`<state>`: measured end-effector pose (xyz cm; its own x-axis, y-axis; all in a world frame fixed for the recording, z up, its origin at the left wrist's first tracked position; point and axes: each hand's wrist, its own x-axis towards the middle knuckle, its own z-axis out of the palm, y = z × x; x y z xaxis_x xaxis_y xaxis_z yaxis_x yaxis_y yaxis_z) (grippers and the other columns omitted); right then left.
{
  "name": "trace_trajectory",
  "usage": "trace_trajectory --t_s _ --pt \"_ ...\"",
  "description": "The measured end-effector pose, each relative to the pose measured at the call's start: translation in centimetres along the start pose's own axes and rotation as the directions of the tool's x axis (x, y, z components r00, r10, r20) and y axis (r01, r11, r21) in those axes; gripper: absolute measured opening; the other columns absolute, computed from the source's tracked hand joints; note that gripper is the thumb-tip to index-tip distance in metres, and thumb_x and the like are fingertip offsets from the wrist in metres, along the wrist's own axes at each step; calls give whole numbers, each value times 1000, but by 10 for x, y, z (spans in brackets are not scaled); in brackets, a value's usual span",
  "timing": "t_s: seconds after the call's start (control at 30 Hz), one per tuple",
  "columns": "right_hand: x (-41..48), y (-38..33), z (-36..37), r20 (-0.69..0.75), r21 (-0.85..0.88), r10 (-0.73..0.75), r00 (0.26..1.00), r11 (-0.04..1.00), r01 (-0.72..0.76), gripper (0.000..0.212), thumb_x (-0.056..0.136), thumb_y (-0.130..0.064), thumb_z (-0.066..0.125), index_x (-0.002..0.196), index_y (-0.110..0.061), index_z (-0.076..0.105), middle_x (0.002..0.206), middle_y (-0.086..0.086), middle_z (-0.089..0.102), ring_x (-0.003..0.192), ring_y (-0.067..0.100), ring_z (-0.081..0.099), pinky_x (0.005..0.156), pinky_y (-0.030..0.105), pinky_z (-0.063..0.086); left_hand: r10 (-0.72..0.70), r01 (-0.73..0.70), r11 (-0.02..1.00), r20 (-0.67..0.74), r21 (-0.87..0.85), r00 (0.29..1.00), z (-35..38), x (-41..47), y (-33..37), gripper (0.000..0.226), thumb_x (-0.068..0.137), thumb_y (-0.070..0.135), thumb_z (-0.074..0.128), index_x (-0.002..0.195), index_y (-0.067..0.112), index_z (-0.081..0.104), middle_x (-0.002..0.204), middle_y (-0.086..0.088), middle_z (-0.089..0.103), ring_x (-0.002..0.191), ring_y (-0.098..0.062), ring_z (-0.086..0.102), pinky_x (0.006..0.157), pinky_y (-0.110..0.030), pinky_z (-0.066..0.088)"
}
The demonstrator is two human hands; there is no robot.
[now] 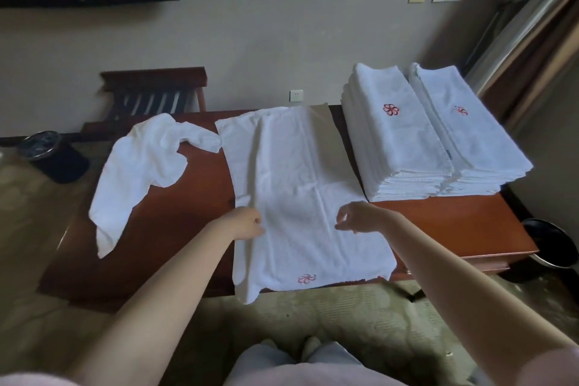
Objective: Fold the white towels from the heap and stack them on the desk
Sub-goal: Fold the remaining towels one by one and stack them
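Spread towel [300, 178] lies long axis bottom-centre to upper-centre; left hand [247, 222] curled at its left edge, hold unclear; right hand [357, 218] hovers over right half, loosely curled, empty.

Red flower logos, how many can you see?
3: one on the spread towel by its near edge, one atop the left stack, one atop the right stack. Others may be hidden inside the stacks.

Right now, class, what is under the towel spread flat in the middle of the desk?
The spread towel lies on the red-brown desk, with a tan sheet showing beside its far right edge. Whether that sheet runs on beneath, or anything else lies there, is covered.
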<state>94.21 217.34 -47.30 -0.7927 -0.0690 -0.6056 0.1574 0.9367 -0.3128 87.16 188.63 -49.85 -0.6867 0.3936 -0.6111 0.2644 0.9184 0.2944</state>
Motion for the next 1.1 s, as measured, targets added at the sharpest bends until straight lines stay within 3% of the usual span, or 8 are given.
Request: trace_trajectory --t_s 0.17,0.27,0.4,0.53,0.7,0.87,1.0,1.1 --pt "33 -21 -52 -107 5 -49 993 999 50 32 94 -36 59 116 -13 62 119 10 61 105 25 60 87 32 46 -60 20 978 -192 -206 980 -56 22 3 20 90 30 55 93 12 62 94 -3 60 86 -20 58 74 -30 47" --pt "57 -34 -76 -124 35 -52 991 998 57 31 94 -35 59 116 -13 62 121 8 60 103 24 62 92 37 50 -86 22 968 -249 -249 965 -87 35 -5 14 92 27 52 86 16 58 86 -7 54 79 -22 53 70 -32 44" --pt "98 -52 -109 -127 4 -67 990 998 68 30 94 -34 58 115 -13 62 117 6 63 100 22 61 91 33 48 -114 25 956 -291 -293 950 -126 62 -30 11 93 26 51 85 18 48 83 -4 48 77 -19 47 69 -30 38" --pt "144 -66 -140 -151 9 -27 988 1000 29 29 94 -33 58 114 -12 63 114 8 62 94 23 59 85 31 46 -156 59 940 -269 -336 950 -158 98 -60 11 92 22 49 84 16 46 80 -5 43 75 -18 42 66 -30 32" --pt "200 -75 -171 -205 69 26 979 998 -12 26 93 -32 59 111 -14 63 109 8 64 88 21 59 85 30 47 -204 97 924 -263 -369 943 -195 145 -87 17 92 24 50 83 9 55 75 -8 48 71 -22 51 64 -31 39" --pt "243 -77 -189 -214 89 58 975 995 -40 27 94 -32 58 112 -13 63 109 5 65 96 23 62 80 27 45 -238 138 919 -243 -369 940 -219 184 -99 25 94 24 51 96 2 64 90 -15 58 86 -27 60 71 -32 45" --pt "274 -70 -201 -191 98 63 980 994 -45 26 94 -29 56 113 -11 62 113 4 62 92 19 59 75 25 42 -267 162 911 -243 -380 933 -232 210 -102 21 93 22 50 89 5 61 78 -13 49 68 -16 47 62 -29 35" --pt "301 -61 -207 -155 65 76 985 996 -66 29 95 -28 55 117 -11 61 118 5 61 102 21 58 78 26 42 -330 225 895 -230 -386 916 -237 231 -103 36 94 20 48 113 -9 58 66 -14 48 54 -13 41 49 -25 29"
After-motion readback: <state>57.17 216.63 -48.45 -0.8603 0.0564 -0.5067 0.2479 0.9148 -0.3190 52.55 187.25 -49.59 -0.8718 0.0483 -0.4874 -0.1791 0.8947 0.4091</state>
